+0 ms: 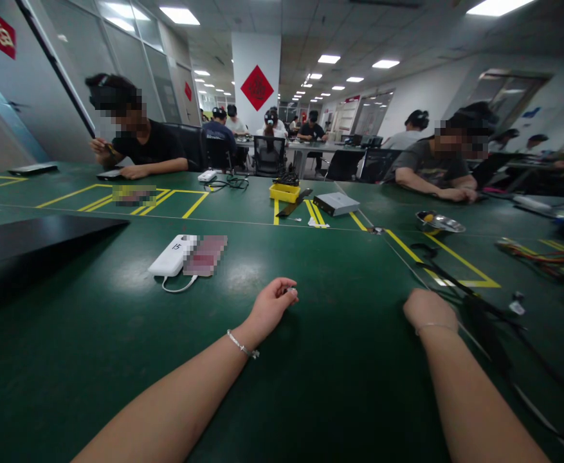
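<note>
My left hand (274,305) is above the green table (339,360), near the middle of the view. Its thumb and fingers curl together around a small shiny silvery piece (291,291), too small to make out further. To the right, my right hand (430,310) is closed like a fist, low over the table beside dark cables (479,315). Its fingers are mostly turned away, so whatever is inside them is hidden. Left of my left hand lies a white power bank (173,256), joined by a short white cable (179,289) to a blurred-out phone-like thing (206,256).
A black slanted panel (35,247) occupies the left side. Farther back are a yellow bin (284,192), a grey box (336,204), a metal dish (440,222) and coloured wires (542,257). Yellow tape marks the table. People sit across from me.
</note>
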Available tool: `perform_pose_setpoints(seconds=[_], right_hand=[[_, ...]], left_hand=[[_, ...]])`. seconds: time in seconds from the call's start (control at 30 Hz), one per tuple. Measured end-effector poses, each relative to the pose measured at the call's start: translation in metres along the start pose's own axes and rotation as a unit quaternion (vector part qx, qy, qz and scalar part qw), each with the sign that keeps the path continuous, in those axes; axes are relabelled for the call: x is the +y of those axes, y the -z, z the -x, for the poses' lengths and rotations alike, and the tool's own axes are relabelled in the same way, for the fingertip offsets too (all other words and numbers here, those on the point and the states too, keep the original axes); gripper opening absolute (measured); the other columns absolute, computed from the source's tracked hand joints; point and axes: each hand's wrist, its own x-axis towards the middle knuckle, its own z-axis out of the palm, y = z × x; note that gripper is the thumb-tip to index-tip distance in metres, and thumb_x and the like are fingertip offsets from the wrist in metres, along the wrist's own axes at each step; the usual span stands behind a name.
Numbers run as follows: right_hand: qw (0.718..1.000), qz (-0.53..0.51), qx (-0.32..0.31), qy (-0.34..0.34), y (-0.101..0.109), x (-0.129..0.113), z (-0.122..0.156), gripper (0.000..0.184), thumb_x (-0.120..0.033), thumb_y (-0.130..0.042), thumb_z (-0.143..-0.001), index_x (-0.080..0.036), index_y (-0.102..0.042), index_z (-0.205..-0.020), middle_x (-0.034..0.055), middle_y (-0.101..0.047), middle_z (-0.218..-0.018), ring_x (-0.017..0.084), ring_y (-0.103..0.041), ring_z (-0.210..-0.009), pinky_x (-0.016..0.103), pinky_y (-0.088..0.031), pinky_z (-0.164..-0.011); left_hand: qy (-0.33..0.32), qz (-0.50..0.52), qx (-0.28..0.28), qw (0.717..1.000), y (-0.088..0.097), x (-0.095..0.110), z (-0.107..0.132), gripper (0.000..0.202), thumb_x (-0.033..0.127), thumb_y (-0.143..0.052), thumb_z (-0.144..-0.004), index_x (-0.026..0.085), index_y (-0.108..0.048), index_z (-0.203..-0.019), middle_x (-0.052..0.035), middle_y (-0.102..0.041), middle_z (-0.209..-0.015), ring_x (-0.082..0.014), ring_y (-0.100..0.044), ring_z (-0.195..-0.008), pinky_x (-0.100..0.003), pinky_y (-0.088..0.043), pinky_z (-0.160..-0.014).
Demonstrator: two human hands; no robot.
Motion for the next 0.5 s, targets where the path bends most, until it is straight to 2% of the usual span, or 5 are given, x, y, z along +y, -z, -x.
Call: perform_pose_setpoints(seconds=[0.07,0.13,0.23,0.37,0.5], right_hand=[[0.999,-0.015,0.011,0.029,0.005,-0.011,0.008,0.027,-0.014,-0.041,-0.067,-0.012,-0.064,-0.081,0.0174,-0.061,-0.085,0.028,-0.059,-0.076,0.036,-0.044,-0.060],[0.992,-0.076,0.025,0.100,0.009,-0.030,0.020,0.023,-0.018,-0.045,-0.068,-0.015,-0.063,-0.080,0.0129,-0.060,-0.086,0.023,-0.058,-0.075,0.034,-0.044,-0.063],[0.945,-0.242,-0.006,0.218,0.013,-0.067,0.046,0.018,-0.023,-0.049,-0.067,-0.018,-0.062,-0.079,0.0059,-0.060,-0.084,0.016,-0.057,-0.073,0.028,-0.044,-0.066],[0.830,-0.475,-0.145,0.254,0.011,-0.111,0.082,0.018,-0.026,-0.054,-0.067,-0.017,-0.060,-0.081,0.0026,-0.062,-0.077,0.013,-0.056,-0.068,0.027,-0.043,-0.066],[0.692,-0.639,-0.247,0.225,0.002,-0.128,0.096,0.024,-0.026,-0.063,-0.061,-0.018,-0.057,-0.083,-0.0003,-0.060,-0.071,0.011,-0.053,-0.061,0.025,-0.041,-0.058]], left_hand=[[-0.005,-0.003,-0.010,1.000,0.000,0.000,0.000,0.022,0.026,-0.052,-0.074,0.016,-0.052,-0.094,0.0004,-0.057,-0.069,-0.0108,-0.055,-0.066,-0.023,-0.041,-0.062],[-0.015,-0.003,-0.022,1.000,-0.001,-0.002,0.000,0.021,0.026,-0.051,-0.075,0.016,-0.052,-0.094,0.0003,-0.058,-0.070,-0.0110,-0.055,-0.067,-0.024,-0.041,-0.064],[-0.035,-0.001,-0.039,0.999,-0.001,-0.005,0.000,0.021,0.025,-0.051,-0.075,0.016,-0.051,-0.094,-0.0001,-0.058,-0.072,-0.0111,-0.055,-0.070,-0.024,-0.041,-0.067],[-0.070,0.002,-0.064,0.995,-0.002,-0.011,-0.001,0.021,0.022,-0.050,-0.075,0.016,-0.050,-0.095,-0.0006,-0.058,-0.075,-0.0116,-0.055,-0.075,-0.025,-0.041,-0.071],[-0.083,-0.023,-0.073,0.994,-0.004,-0.012,0.001,0.021,0.021,-0.053,-0.074,0.016,-0.051,-0.094,-0.0005,-0.058,-0.077,-0.0113,-0.054,-0.074,-0.025,-0.041,-0.069]])
